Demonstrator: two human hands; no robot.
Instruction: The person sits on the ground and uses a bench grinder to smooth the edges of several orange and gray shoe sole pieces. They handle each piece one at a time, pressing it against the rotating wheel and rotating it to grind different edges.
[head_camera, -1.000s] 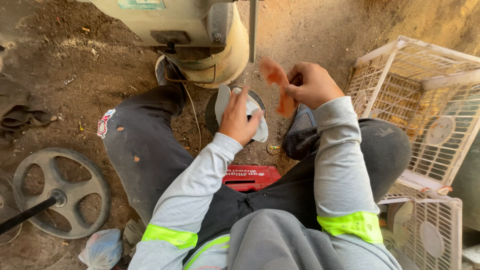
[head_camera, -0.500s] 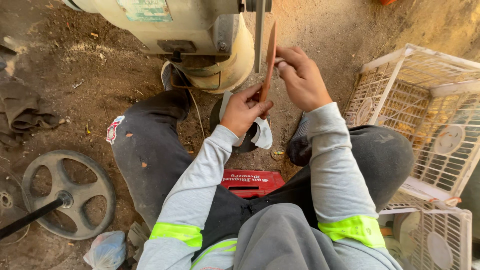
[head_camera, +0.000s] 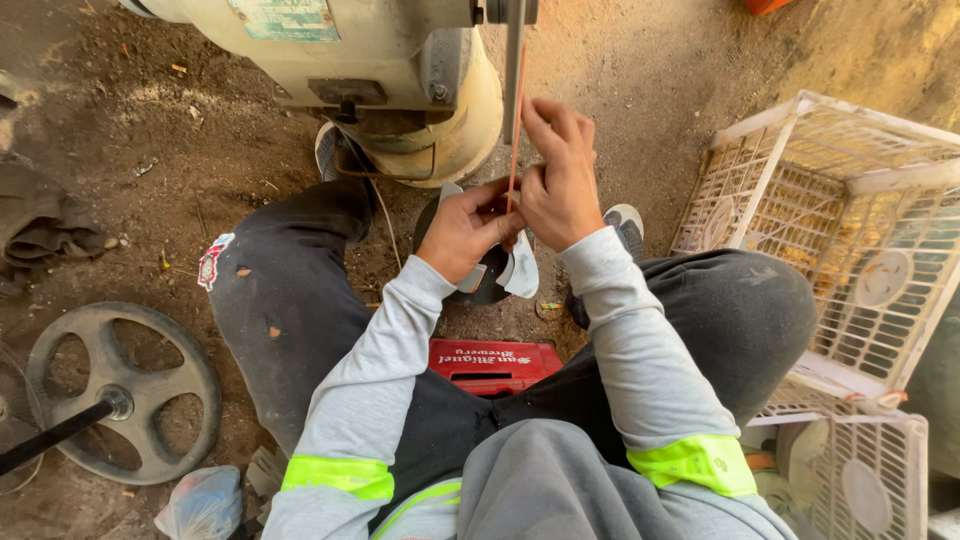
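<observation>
Far out to the left of the left hand, a dark spoked metal wheel (head_camera: 122, 392) on a black rod lies flat on the dirt floor (head_camera: 640, 120), with a crumpled clear plastic bag (head_camera: 203, 502) just below it and a heap of dark cloth (head_camera: 40, 228) further up the ground.

The left hand (head_camera: 468, 228) is closed in a pinch around the lower end of a thin orange strip (head_camera: 516, 130), thumb and fingers clenched on it over a round dark disc with pale torn pieces (head_camera: 505, 272) that sits just under the hand. The strip's long axis runs nearly upright in the view, away from the person's body, and rises from the left hand past the right. The right hand (head_camera: 558, 175) touches the left, just to its right and slightly beyond it; its fingers curl round the strip higher up, grasping it, so the right hand is the nearer one to the strip's upper end. That end lies alongside a grey upright metal bar (head_camera: 514, 60) on the cream-coloured rounded machine housing (head_camera: 380, 70) beyond both hands.

Below the hands, between the person's legs, a red plastic crate (head_camera: 494, 365) stands on the floor. Well to the right of the right hand, white plastic lattice crates (head_camera: 840, 230) are stacked on the bare, dusty earth.
</observation>
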